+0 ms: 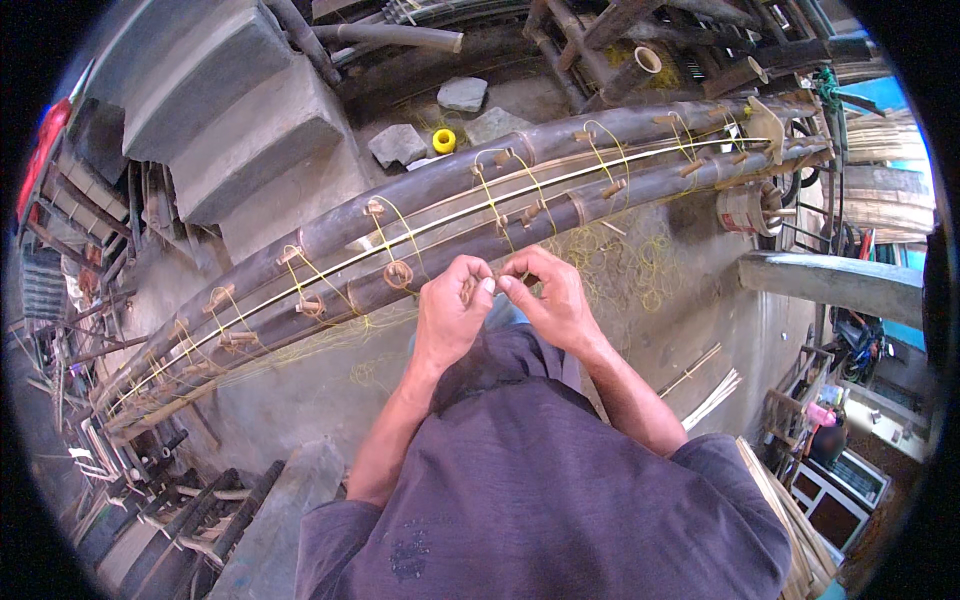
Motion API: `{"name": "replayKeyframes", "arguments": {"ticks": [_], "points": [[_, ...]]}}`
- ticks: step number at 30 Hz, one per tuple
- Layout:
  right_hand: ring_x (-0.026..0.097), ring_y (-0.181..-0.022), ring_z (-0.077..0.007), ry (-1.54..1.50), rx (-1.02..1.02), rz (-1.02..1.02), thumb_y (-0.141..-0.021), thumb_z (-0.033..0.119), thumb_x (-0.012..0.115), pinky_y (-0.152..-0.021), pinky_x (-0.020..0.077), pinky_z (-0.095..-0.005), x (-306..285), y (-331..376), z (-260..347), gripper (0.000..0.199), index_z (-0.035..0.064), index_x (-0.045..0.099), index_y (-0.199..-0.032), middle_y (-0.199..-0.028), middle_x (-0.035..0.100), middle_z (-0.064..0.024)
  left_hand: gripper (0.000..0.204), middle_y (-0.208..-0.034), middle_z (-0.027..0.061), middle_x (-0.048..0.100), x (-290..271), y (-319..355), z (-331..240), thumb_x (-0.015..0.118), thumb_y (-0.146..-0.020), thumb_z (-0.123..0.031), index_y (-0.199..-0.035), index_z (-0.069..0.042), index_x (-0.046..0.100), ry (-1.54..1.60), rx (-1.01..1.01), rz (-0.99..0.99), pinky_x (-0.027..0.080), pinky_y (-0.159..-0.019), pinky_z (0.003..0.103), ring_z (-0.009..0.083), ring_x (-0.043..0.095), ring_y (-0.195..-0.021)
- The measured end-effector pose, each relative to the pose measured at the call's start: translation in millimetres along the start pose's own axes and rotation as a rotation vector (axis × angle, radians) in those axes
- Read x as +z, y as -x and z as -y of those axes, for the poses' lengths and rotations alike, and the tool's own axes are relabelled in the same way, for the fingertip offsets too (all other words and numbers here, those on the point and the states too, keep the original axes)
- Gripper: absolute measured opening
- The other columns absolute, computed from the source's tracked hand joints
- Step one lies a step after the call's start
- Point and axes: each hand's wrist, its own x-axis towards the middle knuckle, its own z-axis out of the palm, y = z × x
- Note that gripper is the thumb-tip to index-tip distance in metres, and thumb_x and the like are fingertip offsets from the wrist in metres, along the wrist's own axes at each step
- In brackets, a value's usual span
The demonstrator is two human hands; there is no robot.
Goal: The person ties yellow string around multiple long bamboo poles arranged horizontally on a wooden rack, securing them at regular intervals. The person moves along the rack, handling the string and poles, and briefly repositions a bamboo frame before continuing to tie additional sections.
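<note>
Two long dark bamboo poles lie side by side before me, a far pole [425, 186] and a near pole [455, 248]. Short wooden pegs stick out of both, and thin yellow cord loops between them. A pale narrow strip [560, 180] runs lengthwise in the gap. Just on my side of the near pole, my left hand [450, 312] is closed, thumb against curled fingers, around something small and brownish that its fingers mostly hide. Close beside it, my right hand [552, 300] pinches thumb to forefinger; what sits in that pinch is too small to make out. A wooden ring [398, 275] hangs at a peg left of my hands.
Loose yellow cord [640, 265] lies tangled on the floor at right. Beyond the poles are a yellow cord roll [444, 141], grey stones [397, 146] and concrete steps [260, 125]. A white bucket [738, 212] stands near the right end. Thin pale strips [715, 400] lie at lower right.
</note>
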Motion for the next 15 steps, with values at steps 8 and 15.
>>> {"name": "replayKeyframes", "arguments": {"ticks": [8, 15], "points": [[0.056, -0.078, -0.0079, -0.15, 0.148, 0.004, -0.088, 0.013, 0.062, -0.066, 0.0455, -0.0245, 9.0, 2.5, -0.2, 0.016, -0.001, 0.063, -0.095, -0.083, 0.062, -0.0019, 0.013, -0.064, -0.0032, 0.045, -0.1, 2.7, 0.7, 0.059, -0.087, -0.014, -0.088, -0.002, 0.056, -0.077, 0.003, -0.037, 0.035, -0.052, 0.024, 0.0049, 0.039, -0.059], [0.06, -0.08, -0.012, -0.24, 0.251, 0.054, -0.087, 0.018, 0.064, -0.068, 0.0478, -0.0286, 12.7, 0.5, -19.7, 0.021, -0.0006, 0.065, -0.098, -0.088, 0.066, -0.0079, 0.013, -0.065, 0.0057, 0.05, 6.1, -0.8, 1.0, 0.06, -0.085, -0.014, -0.09, -0.002, 0.056, -0.056, -0.03, -0.023, 0.041, -0.054, 0.029, 0.012, 0.046, -0.057]]}}
